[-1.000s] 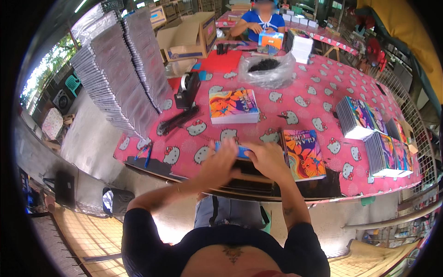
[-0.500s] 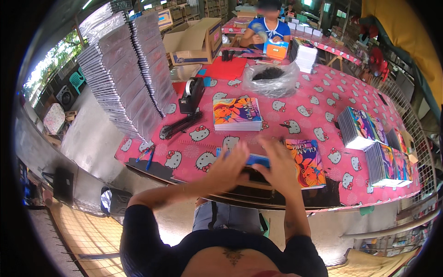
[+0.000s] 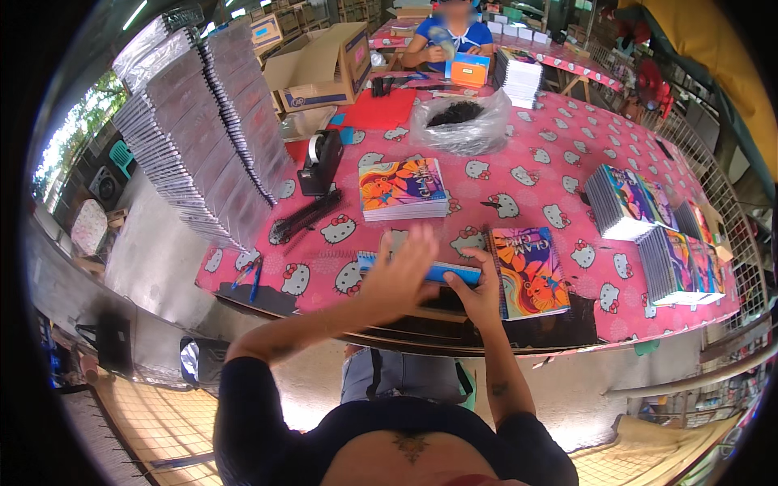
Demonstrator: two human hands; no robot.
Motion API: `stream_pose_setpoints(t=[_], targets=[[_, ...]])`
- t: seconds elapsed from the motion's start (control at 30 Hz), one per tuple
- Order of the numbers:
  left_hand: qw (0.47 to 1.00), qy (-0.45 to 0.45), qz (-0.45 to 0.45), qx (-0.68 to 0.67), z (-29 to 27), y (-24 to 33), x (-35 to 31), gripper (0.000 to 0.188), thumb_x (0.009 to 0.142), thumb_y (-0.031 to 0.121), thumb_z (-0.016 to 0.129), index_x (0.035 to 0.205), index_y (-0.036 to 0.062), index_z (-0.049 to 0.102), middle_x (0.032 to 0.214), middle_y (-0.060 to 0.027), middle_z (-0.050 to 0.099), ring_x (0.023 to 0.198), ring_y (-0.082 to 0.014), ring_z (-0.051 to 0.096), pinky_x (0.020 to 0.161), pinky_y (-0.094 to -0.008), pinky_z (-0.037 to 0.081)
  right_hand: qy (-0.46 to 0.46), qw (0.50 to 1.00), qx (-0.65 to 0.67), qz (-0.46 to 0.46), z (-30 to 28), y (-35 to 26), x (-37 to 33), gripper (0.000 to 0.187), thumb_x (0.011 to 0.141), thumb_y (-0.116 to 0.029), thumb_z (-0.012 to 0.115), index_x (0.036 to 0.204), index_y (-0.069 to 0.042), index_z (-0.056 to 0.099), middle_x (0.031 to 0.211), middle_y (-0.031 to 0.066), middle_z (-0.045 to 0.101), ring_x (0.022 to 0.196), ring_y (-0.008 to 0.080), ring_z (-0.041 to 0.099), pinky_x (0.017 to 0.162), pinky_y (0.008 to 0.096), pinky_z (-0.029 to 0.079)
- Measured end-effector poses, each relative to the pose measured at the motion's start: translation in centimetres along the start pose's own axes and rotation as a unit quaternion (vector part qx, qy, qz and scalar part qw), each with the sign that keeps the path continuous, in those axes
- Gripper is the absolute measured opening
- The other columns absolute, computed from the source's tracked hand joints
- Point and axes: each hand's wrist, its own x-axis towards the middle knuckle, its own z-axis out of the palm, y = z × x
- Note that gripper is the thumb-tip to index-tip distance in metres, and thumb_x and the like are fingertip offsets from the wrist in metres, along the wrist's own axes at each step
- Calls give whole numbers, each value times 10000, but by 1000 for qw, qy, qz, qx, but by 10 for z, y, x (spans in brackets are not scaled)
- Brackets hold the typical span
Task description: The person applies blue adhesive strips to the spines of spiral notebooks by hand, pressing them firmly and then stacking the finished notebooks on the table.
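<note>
In front of me, near the table's front edge, is a blue-covered notebook, seen nearly edge-on. My right hand grips its right end, thumb on the near side and fingers behind. My left hand lies across its left part with the fingers stretched out, hiding much of it. A thin spiral coil runs out to the left of the notebook. Just right of my right hand lies a spiral notebook with a colourful cover. Beyond my hands sits a stack of similar notebooks.
Tall stacks of wrapped spiral notebooks stand at the left, beside a tape dispenser, black coils and pens. Farther back are a plastic bag of black coils and a cardboard box. More notebook stacks stand right; a co-worker sits opposite.
My right hand has closed on the right end of the blue notebook, after hovering open over it. My left hand stays stretched out over the left part. The view has shifted slightly.
</note>
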Motion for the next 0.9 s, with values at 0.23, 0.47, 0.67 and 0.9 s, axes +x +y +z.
stream_pose_setpoints(t=[0.23,0.47,0.67,0.9], targets=[[1000,-8,-26,-4,0,-4,13,778,930,560,551,1461,0,452,1553,-204,401,1475,-335,340,1164,-577,231,-16,1000,3,20,-4,10,1,511,882,-17,745,1313,-26,471,1103,88,622,1011,147,611,859,281,501],[995,44,-42,-85,-19,-12,15,802,908,557,621,1394,-66,484,1426,-296,505,1360,-409,471,1118,-573,336,-24,999,-30,28,-6,4,-1,136,909,-54,724,1023,5,680,963,73,740,884,97,647,806,267,505],[928,-281,-30,-244,-46,-33,31,511,917,490,653,999,-14,680,794,-229,682,779,-433,675,712,-509,517,-53,998,21,38,-5,3,2,142,912,-43,714,1033,7,658,1028,101,756,878,82,642,792,259,507],[918,-317,-19,-239,-45,-33,37,523,935,475,639,1155,0,637,812,-231,680,793,-439,669,702,-505,497,-35,999,-27,16,-6,5,3,157,921,-62,706,1062,-17,653,887,39,722,814,70,616,737,248,494]])
